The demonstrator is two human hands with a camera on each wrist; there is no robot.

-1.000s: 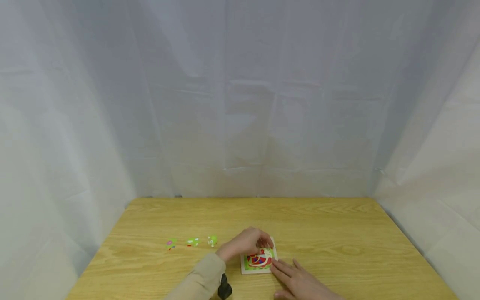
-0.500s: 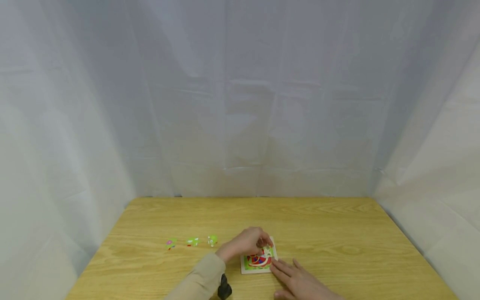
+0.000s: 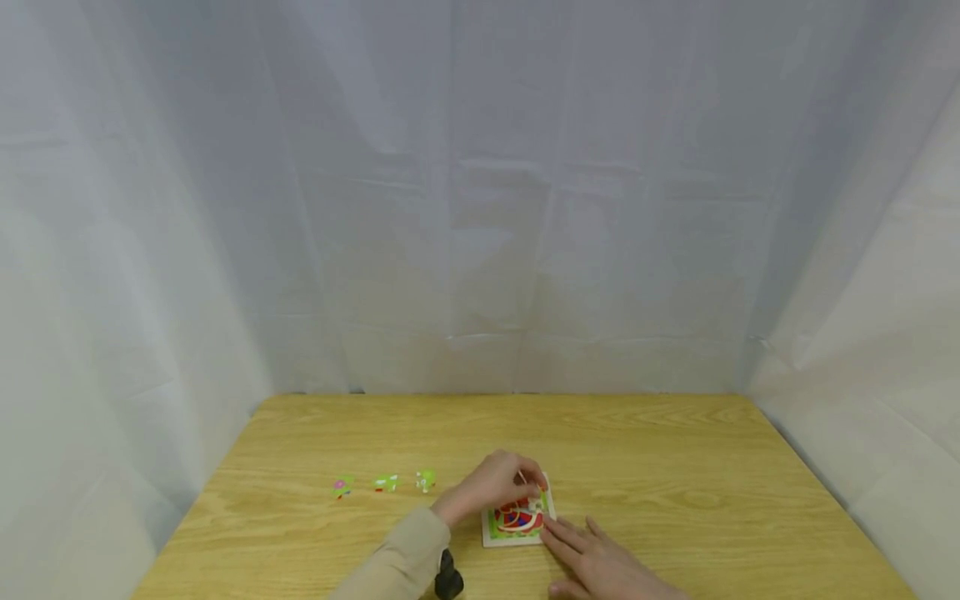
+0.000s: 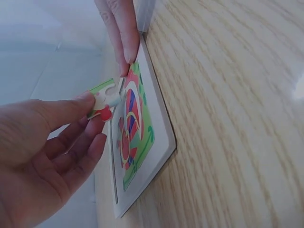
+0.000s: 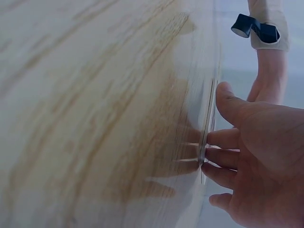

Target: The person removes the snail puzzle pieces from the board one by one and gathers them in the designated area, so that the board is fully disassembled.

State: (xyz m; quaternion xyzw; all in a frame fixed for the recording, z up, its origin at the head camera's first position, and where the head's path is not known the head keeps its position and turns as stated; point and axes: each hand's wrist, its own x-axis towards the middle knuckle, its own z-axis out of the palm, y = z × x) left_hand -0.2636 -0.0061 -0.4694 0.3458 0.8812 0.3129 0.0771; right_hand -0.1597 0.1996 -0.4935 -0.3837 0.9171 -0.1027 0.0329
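Pinching a puzzle piece, left hand; no writing legible.

The puzzle board was a small square white-framed tray lying flat on the wooden table, its picture showing red, blue and green shapes. The left hand pinched a green, white and red puzzle piece just above the board's far corner. The right hand rested flat, fingertips touching the board's right edge.
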